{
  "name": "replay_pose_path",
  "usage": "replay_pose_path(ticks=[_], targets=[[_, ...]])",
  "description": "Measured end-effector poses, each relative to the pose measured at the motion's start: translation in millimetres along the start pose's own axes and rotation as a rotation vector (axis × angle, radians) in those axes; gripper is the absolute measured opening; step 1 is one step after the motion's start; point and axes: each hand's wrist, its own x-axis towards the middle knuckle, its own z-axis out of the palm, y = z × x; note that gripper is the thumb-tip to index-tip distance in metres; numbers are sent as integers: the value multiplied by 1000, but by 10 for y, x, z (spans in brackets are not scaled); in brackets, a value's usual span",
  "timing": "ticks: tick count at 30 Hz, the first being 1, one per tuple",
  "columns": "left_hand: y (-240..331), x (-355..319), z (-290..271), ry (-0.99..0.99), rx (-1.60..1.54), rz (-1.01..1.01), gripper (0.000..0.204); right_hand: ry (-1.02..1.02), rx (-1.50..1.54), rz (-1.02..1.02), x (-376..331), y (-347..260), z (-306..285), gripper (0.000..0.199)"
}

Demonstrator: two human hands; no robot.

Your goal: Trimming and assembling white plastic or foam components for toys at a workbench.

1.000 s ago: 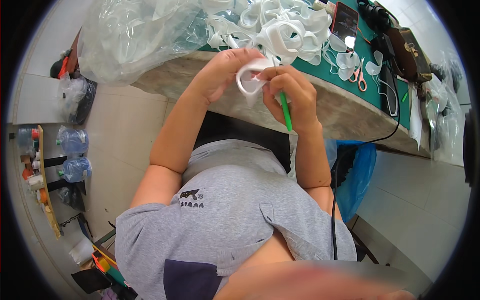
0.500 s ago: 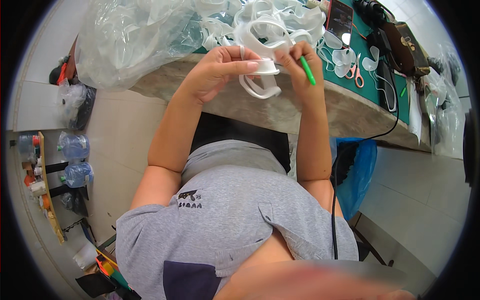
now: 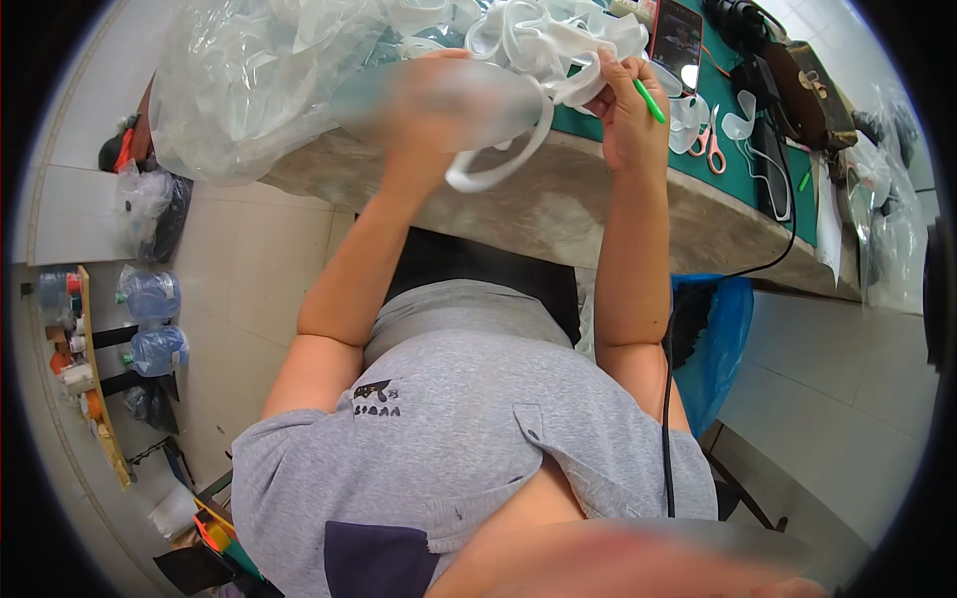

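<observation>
A white rubbery strap (image 3: 488, 180) hangs in a loop in front of the table edge and rises toward my right hand. My right hand (image 3: 628, 100) is closed, with a slim green-handled tool (image 3: 650, 102) lying across it. The fingertips of that hand also pinch a white flexible band (image 3: 580, 88). My left hand (image 3: 434, 110) is over the table's near edge, beside the strap. A blurred patch covers its fingers, so its grip on the strap is hidden. A heap of similar white straps (image 3: 543, 40) lies just beyond both hands.
A clear plastic bag (image 3: 249, 90) of white pieces sits at the left. On the green mat (image 3: 733, 194) at the right lie scissors (image 3: 710, 149), a phone (image 3: 678, 40) and thin clear pieces (image 3: 688, 120). A black cable (image 3: 666, 419) runs down beside my right arm.
My hands have moved apart: the right a little right and up, the left slightly toward the middle. The strap between them now hangs in a wider loop. The green-handled tool has moved with my right hand.
</observation>
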Motion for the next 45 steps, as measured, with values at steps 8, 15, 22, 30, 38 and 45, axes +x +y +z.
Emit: replay_pose_path(ticks=[8,15,22,30,38,45], targets=[[266,-247,458,-82,87,-8,72,-56,63,11,-41,-28,215,27],[397,-347,361,97,330,259,66,-69,99,-10,-46,-39,258,26],[281,-206,417,269,353,170,42,-70,100,7,-116,14,344,27],[278,-137,60,-191,-152,-221,27,77,166,-141,93,16,133,29],[154,-124,-251,-81,-682,-196,21,114,181,-141,182,125,85,29],[175,-131,-330,5,-868,-171,19,165,140,-164,239,141,-94,29]])
